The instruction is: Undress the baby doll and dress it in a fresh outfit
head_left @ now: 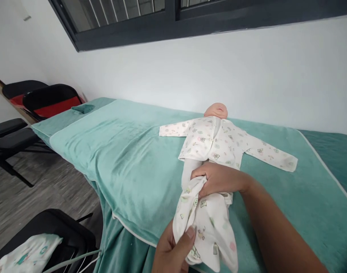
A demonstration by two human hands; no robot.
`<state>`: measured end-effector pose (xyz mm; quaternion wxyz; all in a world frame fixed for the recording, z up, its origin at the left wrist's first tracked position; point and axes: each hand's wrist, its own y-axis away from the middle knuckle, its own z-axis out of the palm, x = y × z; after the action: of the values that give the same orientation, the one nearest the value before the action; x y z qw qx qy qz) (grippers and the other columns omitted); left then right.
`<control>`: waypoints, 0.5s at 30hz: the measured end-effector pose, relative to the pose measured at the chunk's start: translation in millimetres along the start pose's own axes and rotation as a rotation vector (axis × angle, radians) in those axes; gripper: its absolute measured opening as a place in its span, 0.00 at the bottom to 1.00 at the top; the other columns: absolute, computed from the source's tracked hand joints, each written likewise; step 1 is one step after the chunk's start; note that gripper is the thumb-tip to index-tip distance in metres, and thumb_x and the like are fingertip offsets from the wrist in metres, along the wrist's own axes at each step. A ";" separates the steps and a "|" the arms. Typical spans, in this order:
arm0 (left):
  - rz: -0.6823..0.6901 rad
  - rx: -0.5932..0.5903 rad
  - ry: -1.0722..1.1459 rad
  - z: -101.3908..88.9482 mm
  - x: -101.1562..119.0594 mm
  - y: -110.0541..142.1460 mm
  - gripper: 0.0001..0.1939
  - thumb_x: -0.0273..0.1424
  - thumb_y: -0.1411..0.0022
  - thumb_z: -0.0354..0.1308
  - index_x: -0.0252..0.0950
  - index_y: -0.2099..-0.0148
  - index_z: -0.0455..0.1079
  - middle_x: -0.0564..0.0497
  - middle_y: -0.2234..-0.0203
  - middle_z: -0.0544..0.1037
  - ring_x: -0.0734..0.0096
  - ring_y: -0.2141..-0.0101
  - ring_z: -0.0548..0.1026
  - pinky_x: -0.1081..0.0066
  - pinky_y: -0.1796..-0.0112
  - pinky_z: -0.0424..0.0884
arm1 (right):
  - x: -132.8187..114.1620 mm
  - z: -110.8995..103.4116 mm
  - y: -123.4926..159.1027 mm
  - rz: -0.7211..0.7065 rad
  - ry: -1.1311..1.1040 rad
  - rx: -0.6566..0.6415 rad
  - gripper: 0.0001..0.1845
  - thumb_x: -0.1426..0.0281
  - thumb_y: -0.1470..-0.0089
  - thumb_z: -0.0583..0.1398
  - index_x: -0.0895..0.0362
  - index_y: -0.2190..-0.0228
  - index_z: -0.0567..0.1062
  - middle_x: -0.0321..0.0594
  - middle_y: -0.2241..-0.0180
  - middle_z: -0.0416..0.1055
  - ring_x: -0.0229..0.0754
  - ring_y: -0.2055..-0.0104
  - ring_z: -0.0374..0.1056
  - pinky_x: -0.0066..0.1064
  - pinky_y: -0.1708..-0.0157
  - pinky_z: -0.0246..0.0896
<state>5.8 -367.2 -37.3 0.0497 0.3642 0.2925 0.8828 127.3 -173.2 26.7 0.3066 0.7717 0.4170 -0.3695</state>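
Observation:
A baby doll (215,110) lies on its back on a green-covered table, its head toward the wall. It wears a white printed jacket (201,140) with both sleeves spread out sideways. Over its lower legs is a pair of white printed baby pants (210,216). My right hand (219,177) is closed on the pants' upper edge, just below the jacket hem, beside a pale leg (190,168). Lower down, my left hand (176,246) pinches the left pant leg between thumb and fingers. The doll's feet are hidden in the cloth.
The green cover (119,148) drapes over the table's front edge. A black chair (62,231) at lower left holds a folded white printed cloth (28,252). Other black and red chairs (54,102) stand at the far left. Behind are a white wall and a dark-framed window (147,22).

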 end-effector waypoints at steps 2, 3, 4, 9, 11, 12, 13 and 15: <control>0.031 0.035 0.017 -5.7 -6.2 -4.6 0.27 0.40 0.54 0.75 0.35 0.52 0.79 0.41 0.65 0.83 0.50 0.59 0.81 0.60 0.59 0.75 | 0.1 1.8 -1.1 0.019 0.039 -0.010 0.06 0.67 0.56 0.69 0.55 0.74 0.78 0.35 0.73 0.74 0.41 0.70 0.67 0.30 0.73 0.56; 0.055 0.046 0.015 -9.1 -6.5 -7.8 0.25 0.41 0.54 0.75 0.34 0.55 0.80 0.42 0.67 0.83 0.52 0.61 0.80 0.61 0.60 0.74 | 0.0 2.8 -1.7 0.038 0.052 -0.021 0.08 0.66 0.56 0.69 0.55 0.75 0.76 0.34 0.74 0.72 0.40 0.71 0.65 0.30 0.74 0.54; 0.083 0.056 0.004 -12.7 -5.1 -11.5 0.23 0.41 0.53 0.74 0.34 0.58 0.79 0.43 0.68 0.82 0.55 0.64 0.80 0.63 0.62 0.73 | -0.2 3.6 -2.3 0.058 0.064 -0.029 0.11 0.64 0.56 0.69 0.55 0.77 0.74 0.33 0.75 0.70 0.38 0.72 0.63 0.29 0.74 0.52; 0.154 0.088 -0.219 -28.5 10.5 -28.4 0.22 0.45 0.50 0.71 0.33 0.61 0.76 0.50 0.71 0.78 0.69 0.70 0.72 0.73 0.69 0.65 | -1.2 7.2 -4.2 0.145 0.148 -0.046 0.22 0.58 0.54 0.67 0.55 0.80 0.62 0.29 0.78 0.59 0.34 0.75 0.52 0.29 0.77 0.42; 0.184 0.085 -0.372 -32.4 14.3 -31.1 0.22 0.48 0.47 0.68 0.34 0.60 0.76 0.52 0.73 0.75 0.70 0.71 0.68 0.73 0.70 0.63 | -0.8 8.3 -4.3 0.156 0.163 -0.040 0.23 0.57 0.55 0.67 0.55 0.80 0.60 0.29 0.79 0.57 0.34 0.75 0.51 0.30 0.77 0.41; 0.204 0.084 -0.438 -33.8 15.4 -31.4 0.22 0.49 0.46 0.67 0.35 0.59 0.76 0.52 0.74 0.74 0.70 0.71 0.67 0.73 0.69 0.62 | -0.5 8.7 -4.3 0.156 0.165 -0.037 0.24 0.57 0.55 0.67 0.55 0.80 0.60 0.29 0.79 0.56 0.34 0.75 0.51 0.30 0.77 0.41; 0.221 0.085 -0.489 -34.9 16.2 -31.2 0.22 0.49 0.45 0.66 0.35 0.60 0.76 0.53 0.74 0.73 0.70 0.71 0.67 0.73 0.69 0.62 | -0.1 9.0 -4.3 0.157 0.164 -0.036 0.24 0.57 0.55 0.67 0.55 0.80 0.59 0.29 0.79 0.56 0.34 0.75 0.50 0.30 0.77 0.41; 0.231 0.087 -0.545 -36.0 17.8 -30.4 0.22 0.50 0.44 0.65 0.36 0.60 0.75 0.52 0.74 0.74 0.68 0.70 0.67 0.72 0.68 0.63 | 0.5 9.2 -4.2 0.160 0.157 -0.037 0.24 0.57 0.55 0.67 0.55 0.80 0.59 0.29 0.79 0.56 0.34 0.75 0.50 0.31 0.77 0.41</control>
<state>-35.2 -354.1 -63.4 0.0102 0.6205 0.2626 0.7388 121.0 -178.2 20.6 0.3156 0.8235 0.3835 -0.2743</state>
